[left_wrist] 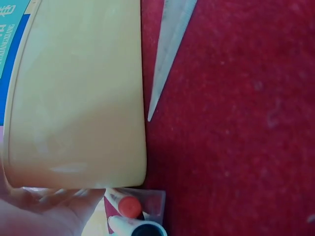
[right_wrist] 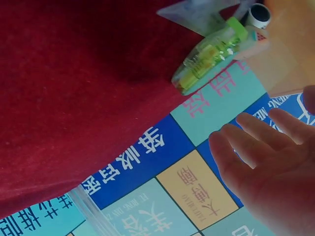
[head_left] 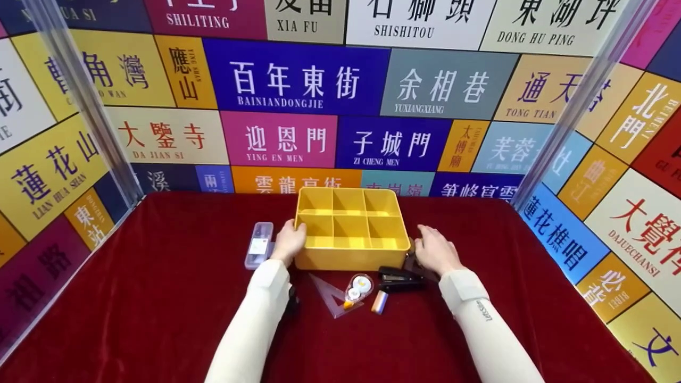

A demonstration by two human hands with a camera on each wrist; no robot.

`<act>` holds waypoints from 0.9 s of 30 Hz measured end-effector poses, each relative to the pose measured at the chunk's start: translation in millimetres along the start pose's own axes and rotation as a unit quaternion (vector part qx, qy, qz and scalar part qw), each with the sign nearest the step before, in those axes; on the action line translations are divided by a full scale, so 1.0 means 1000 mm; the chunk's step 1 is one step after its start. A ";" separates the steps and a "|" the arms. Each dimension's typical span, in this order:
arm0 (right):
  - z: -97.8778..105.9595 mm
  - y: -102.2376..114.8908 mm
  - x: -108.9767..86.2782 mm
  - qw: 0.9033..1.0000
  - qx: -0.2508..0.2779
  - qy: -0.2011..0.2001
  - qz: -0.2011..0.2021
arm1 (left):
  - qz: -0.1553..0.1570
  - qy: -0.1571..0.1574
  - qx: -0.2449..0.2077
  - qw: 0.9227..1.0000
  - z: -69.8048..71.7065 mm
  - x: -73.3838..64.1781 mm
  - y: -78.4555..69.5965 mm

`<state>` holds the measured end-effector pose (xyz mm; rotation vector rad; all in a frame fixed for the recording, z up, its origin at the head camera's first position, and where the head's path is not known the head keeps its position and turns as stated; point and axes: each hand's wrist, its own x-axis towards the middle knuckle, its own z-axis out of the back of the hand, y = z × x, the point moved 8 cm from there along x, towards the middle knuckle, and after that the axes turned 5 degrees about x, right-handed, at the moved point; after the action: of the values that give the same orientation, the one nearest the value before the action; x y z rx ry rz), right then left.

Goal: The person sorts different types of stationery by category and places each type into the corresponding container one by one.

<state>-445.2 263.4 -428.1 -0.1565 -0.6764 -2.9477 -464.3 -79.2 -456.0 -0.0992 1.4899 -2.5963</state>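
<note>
A yellow plastic box (head_left: pixel 348 259) with several open-topped compartments stands on the red cloth. My left hand (head_left: pixel 289 240) grips its left side, thumb at the rim; in the left wrist view this hand (left_wrist: pixel 54 211) lies against the box's end wall (left_wrist: pixel 78 98). Beside it is a clear plastic case (head_left: pixel 259 246) with a white label. My right hand (head_left: pixel 436 250) hovers by the box's right side, above a black stapler (head_left: pixel 400 279). Its fingers (right_wrist: pixel 251 140) are loosely extended in the right wrist view, with nothing in them.
In front of the box lie a clear set square (head_left: pixel 330 298), a correction tape (head_left: pixel 359 287) and a small striped eraser (head_left: pixel 379 302). A green-and-clear tape dispenser (right_wrist: pixel 206 59) shows in the right wrist view. Sign-covered panels (head_left: pixel 298 74) surround the red-clothed table (head_left: pixel 159 298).
</note>
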 end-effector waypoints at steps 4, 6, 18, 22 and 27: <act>-0.006 -0.004 0.002 1.000 0.002 0.019 0.000 | 0.012 0.007 0.009 1.000 -0.002 0.000 0.004; -0.008 -0.004 0.003 1.000 0.003 0.029 0.002 | 0.015 0.011 0.016 1.000 -0.003 0.001 0.005; -0.029 -0.011 0.008 0.996 -0.004 0.088 0.012 | -0.005 0.010 0.030 0.999 -0.005 0.000 0.004; -0.031 -0.010 0.011 0.997 -0.011 0.077 0.025 | -0.008 0.006 0.031 0.999 -0.004 0.001 0.002; -0.034 -0.007 0.013 0.997 -0.019 0.064 0.044 | -0.011 0.004 0.040 0.999 -0.003 -0.001 0.000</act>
<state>-461.3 253.9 -459.9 0.0007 -0.5810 -2.8584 -463.3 -76.6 -457.3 -0.0966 1.3929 -2.6741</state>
